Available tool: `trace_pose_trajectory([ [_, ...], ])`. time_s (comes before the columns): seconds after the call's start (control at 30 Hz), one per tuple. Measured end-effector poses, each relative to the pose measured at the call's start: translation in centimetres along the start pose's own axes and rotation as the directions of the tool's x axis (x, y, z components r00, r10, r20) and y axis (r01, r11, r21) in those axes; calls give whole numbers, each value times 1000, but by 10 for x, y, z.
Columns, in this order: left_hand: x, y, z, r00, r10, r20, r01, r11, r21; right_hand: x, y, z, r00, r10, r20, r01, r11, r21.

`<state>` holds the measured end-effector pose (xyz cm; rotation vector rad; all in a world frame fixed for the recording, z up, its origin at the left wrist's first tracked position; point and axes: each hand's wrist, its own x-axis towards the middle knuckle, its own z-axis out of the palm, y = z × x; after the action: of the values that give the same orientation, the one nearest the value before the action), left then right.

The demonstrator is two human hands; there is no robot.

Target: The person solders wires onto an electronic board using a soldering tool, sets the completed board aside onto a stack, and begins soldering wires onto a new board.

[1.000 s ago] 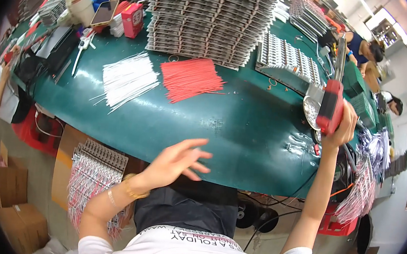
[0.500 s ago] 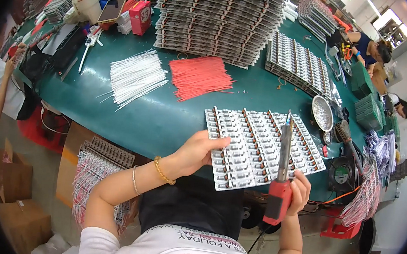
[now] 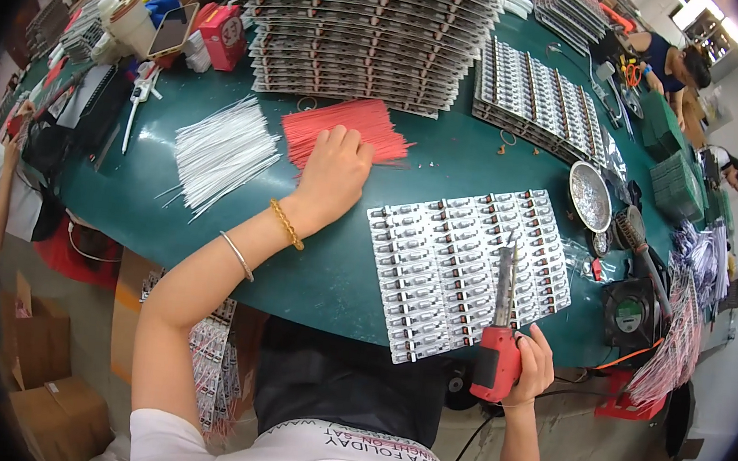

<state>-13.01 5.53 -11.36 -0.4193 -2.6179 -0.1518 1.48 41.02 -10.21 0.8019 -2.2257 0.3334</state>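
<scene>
My left hand (image 3: pixel 334 174) reaches over a pile of thin red wires (image 3: pixel 387 134), its fingers curled down onto them and the fingertips out of sight. To its left lies a bundle of white wires (image 3: pixel 227 150). In my right hand (image 3: pixel 534 362) is a red soldering iron (image 3: pixel 498 363), gripped by the handle with its metal barrel pointing away from me. Beneath the barrel, a panel of small components in rows (image 3: pixel 417 280) lies flat at the near side of the green table (image 3: pixel 293 277).
A tall stack of similar panels (image 3: pixel 360 43) rises at the back, with a lower stack (image 3: pixel 537 104) to its right. On the right are a metal dish (image 3: pixel 589 197), a brush (image 3: pixel 631 233) and a black fan (image 3: pixel 632 314). A phone (image 3: pixel 173 31) stands at left. Other people work nearby.
My left hand has let go of the panel and moved left and away to the red wires. The panel now lies on the table; the soldering iron has shifted slightly left and nearer.
</scene>
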Motion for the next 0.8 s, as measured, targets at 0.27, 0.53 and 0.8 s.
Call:
trace_pose_trajectory([
  [0.27,11,-1,1,998,42,-39,-43,999,-18,14,-10,-14,990,131,-58,-126,988,90],
  [0.53,40,1,-73,978,165,130,-188,963,191,13,-25,-23,875,446,188,-484,820,305],
  [0.8,23,23,-64,692,238,681,-684,515,516,21,-36,-8,629,713,310,-618,216,756],
])
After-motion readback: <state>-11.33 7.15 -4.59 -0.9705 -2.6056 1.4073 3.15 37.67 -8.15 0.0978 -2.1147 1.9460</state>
